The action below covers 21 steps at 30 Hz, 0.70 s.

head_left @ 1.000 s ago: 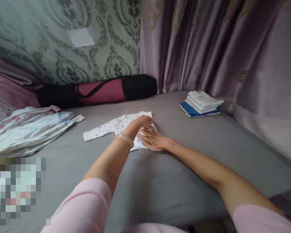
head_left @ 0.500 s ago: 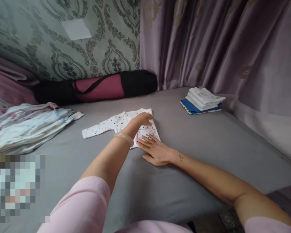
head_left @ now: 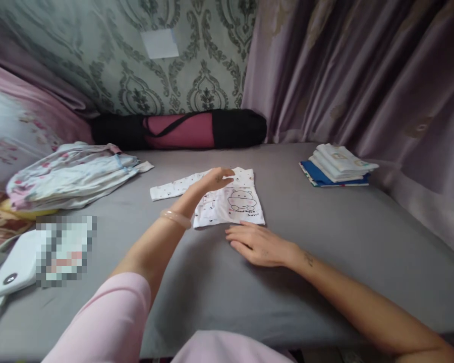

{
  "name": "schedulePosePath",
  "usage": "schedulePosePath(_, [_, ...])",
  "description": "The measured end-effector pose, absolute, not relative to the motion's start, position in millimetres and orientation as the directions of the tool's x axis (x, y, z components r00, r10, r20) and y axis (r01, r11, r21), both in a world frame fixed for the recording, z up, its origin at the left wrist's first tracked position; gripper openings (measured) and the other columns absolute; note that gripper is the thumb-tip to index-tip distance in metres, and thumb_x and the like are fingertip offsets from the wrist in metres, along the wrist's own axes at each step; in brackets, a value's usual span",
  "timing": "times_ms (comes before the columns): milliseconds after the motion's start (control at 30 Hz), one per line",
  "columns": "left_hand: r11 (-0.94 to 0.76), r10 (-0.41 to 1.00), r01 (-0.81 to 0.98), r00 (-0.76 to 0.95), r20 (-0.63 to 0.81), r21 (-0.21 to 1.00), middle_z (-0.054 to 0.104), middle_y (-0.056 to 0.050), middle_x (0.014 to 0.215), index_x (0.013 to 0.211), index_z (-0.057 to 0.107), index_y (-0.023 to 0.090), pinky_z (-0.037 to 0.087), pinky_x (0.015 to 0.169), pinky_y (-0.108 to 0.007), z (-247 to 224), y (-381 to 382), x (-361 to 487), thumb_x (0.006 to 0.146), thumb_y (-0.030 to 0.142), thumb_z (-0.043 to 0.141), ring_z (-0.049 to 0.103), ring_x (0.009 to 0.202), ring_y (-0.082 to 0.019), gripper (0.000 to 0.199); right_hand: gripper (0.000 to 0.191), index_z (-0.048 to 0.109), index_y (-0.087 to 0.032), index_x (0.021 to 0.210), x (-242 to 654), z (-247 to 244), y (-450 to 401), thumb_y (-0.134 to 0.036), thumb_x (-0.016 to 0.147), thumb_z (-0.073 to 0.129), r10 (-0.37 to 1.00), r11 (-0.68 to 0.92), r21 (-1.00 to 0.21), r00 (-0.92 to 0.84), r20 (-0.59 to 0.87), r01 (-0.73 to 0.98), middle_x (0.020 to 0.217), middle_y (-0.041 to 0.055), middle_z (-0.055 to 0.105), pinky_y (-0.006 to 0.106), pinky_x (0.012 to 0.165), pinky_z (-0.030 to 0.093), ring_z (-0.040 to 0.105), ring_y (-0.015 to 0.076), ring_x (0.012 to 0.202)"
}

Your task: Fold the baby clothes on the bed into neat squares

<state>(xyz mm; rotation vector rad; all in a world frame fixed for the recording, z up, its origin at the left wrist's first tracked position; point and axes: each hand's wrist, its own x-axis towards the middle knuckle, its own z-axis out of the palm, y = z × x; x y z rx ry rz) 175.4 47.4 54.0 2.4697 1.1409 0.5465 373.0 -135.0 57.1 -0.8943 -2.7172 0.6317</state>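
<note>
A small white baby shirt with tiny printed spots and a cartoon hippo on its front lies flat on the grey sheet. One long sleeve stretches out to the left; the right edge is straight, with no sleeve showing there. Over the upper part of the shirt is my left hand, its fingers extended and holding nothing; whether it touches the cloth I cannot tell. My right hand lies palm down with fingers stretched, its fingertips at the bottom hem below the hippo.
Folded white cloths sit on a blue folded piece at the right. Loose pale garments are heaped at the left, near a white device with a cable. A black and maroon long bag lies along the patterned wall.
My left hand has lifted from the shirt's right side and moved left across it. My right hand has slid off the hippo print to the hem. The view has turned slightly left.
</note>
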Motion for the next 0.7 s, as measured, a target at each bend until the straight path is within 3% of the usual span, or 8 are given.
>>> schedulePosePath(100, [-0.585,0.806,0.71,0.561,0.187,0.392,0.071,-0.009,0.109,0.107,0.068,0.016,0.05,0.091,-0.032,44,33,128,0.086,0.023,0.051,0.066,0.1,-0.02,0.028,0.036,0.061,-0.017,0.123,351,50,-102,-0.023,0.099,0.034,0.579,0.779,-0.432,-0.786,0.218,0.454,0.127,0.0096,0.062,0.042,0.112,0.032,0.056,0.0196,0.119])
schedulePosePath(167, [-0.596,0.801,0.726,0.57,0.185,0.343,0.07,-0.01,0.11,0.108,0.066,0.015,0.049,0.093,-0.034,33,22,105,0.086,0.02,0.048,0.064,0.103,-0.021,0.029,0.039,0.056,-0.014,0.128,332,41,-81,-0.022,0.099,0.032,0.561,0.801,-0.39,-0.796,0.228,0.453,0.133,0.0132,0.057,0.044,0.112,0.031,0.05,0.0219,0.126])
schedulePosePath(300, [-0.614,0.787,0.719,0.59,0.181,0.327,0.065,-0.013,0.121,0.117,0.061,0.014,0.044,0.101,-0.033,14,6,81,0.09,0.023,0.041,0.058,0.116,-0.021,0.035,0.053,0.038,-0.006,0.144,298,25,-58,-0.034,0.1,0.029,0.568,0.798,-0.294,-0.82,0.074,0.526,0.152,0.0167,0.032,0.045,0.118,0.014,0.022,0.0254,0.143])
schedulePosePath(433, [-0.585,0.802,0.717,0.581,0.138,0.379,0.056,-0.014,0.135,0.128,0.054,0.013,0.034,0.111,-0.033,5,5,71,0.095,0.032,0.035,0.047,0.13,-0.02,0.042,0.064,0.022,-0.009,0.151,289,20,-64,-0.045,0.1,0.025,0.578,0.778,-0.28,-0.816,-0.028,0.562,0.158,0.0137,0.015,0.047,0.119,0.005,0.007,0.0245,0.146])
schedulePosePath(533, [-0.56,0.814,0.725,0.571,0.104,0.401,0.054,-0.011,0.139,0.129,0.054,0.016,0.032,0.112,-0.032,4,7,69,0.095,0.036,0.035,0.045,0.132,-0.019,0.043,0.062,0.023,-0.013,0.152,294,22,-77,-0.046,0.1,0.023,0.558,0.783,-0.298,-0.828,-0.054,0.547,0.16,0.0106,0.008,0.048,0.119,0.002,0.002,0.0241,0.147])
schedulePosePath(700, [-0.55,0.821,0.723,0.559,0.114,0.417,0.055,-0.012,0.137,0.127,0.057,0.014,0.034,0.111,-0.032,8,4,71,0.095,0.035,0.036,0.047,0.13,-0.02,0.044,0.061,0.022,-0.011,0.152,299,27,-102,-0.044,0.1,0.023,0.516,0.789,-0.34,-0.852,-0.089,0.513,0.159,0.0119,0.013,0.047,0.119,0.001,0.006,0.0241,0.146])
